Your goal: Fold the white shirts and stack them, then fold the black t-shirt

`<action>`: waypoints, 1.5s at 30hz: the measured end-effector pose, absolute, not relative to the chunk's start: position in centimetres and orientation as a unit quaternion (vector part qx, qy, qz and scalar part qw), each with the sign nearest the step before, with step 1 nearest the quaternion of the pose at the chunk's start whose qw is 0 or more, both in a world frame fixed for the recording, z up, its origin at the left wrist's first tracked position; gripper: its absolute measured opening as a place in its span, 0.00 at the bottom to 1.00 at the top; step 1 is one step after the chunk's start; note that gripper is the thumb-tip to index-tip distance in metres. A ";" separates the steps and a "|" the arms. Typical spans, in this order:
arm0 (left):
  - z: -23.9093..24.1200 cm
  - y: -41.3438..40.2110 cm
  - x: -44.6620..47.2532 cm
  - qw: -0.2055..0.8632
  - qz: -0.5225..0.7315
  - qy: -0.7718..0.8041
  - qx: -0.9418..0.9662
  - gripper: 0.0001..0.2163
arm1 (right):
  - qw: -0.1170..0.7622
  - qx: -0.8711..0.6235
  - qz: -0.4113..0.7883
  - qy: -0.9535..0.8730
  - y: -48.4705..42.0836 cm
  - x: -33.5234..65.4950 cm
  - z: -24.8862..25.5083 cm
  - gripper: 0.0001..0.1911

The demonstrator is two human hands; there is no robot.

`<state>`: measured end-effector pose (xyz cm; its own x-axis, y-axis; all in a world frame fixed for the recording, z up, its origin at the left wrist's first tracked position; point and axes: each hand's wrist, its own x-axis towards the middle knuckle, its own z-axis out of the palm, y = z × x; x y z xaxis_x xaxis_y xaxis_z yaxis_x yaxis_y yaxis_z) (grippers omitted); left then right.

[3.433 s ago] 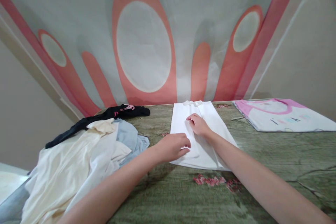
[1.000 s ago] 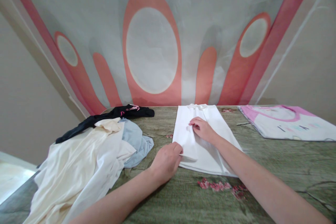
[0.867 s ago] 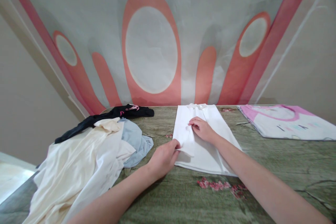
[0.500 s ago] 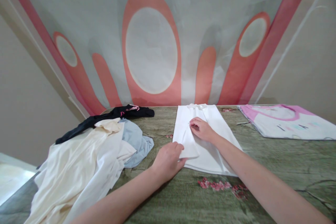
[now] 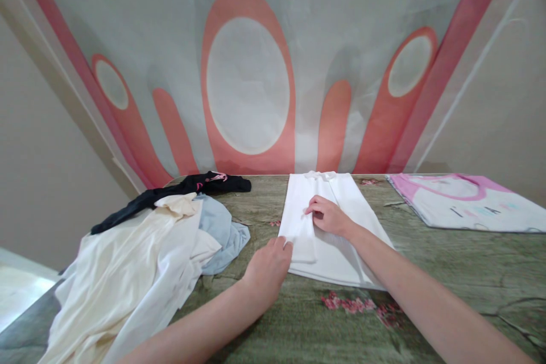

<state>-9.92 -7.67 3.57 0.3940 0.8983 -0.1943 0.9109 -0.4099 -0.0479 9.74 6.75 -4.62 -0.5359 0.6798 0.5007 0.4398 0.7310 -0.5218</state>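
Observation:
A white shirt (image 5: 354,210) lies on the table with its sides folded in lengthwise and its collar at the far edge. Along its left side a folded strip, apparently a sleeve, runs down toward the hem. My left hand (image 5: 269,264) is closed at the shirt's lower left edge, thumb and fingers together on the cloth. Farther up, my right hand (image 5: 327,215) has its fingers curled in a pinch at the inner edge of that strip. Its fingertips are partly hidden.
Left of the shirt is a loose heap of cream and white clothes (image 5: 132,273), with a light blue garment (image 5: 224,236) and a black garment (image 5: 170,196). A pink and white T-shirt (image 5: 473,205) lies flat at the right. A wall with a printed backdrop (image 5: 307,40) rises behind the table.
My left hand has drawn slightly left and down along the shirt's edge. The strip under my hands now lies flatter and straighter, and my right hand has shifted slightly.

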 end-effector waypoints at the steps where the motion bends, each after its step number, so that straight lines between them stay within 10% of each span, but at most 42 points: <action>1: 3.7 -7.7 -9.9 0.031 -0.094 0.545 0.832 0.18 | 0.354 -0.324 0.171 -0.860 6.8 9.8 -4.6 0.16; 33: 3.3 -6.7 -12.0 -0.040 -0.068 0.317 0.945 0.04 | 0.254 -0.241 0.425 -0.834 6.9 11.2 -3.0 0.18; 45: 3.3 -7.1 -12.4 0.030 -0.044 0.376 0.925 0.05 | 0.352 -0.311 0.394 -0.790 7.6 11.7 -3.9 0.14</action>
<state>-12.38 -7.10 3.30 0.7138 0.6925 -0.1042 0.6978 -0.7159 0.0226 11.72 7.57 -3.90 -0.5582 0.7690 0.3115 0.2136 0.4960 -0.8417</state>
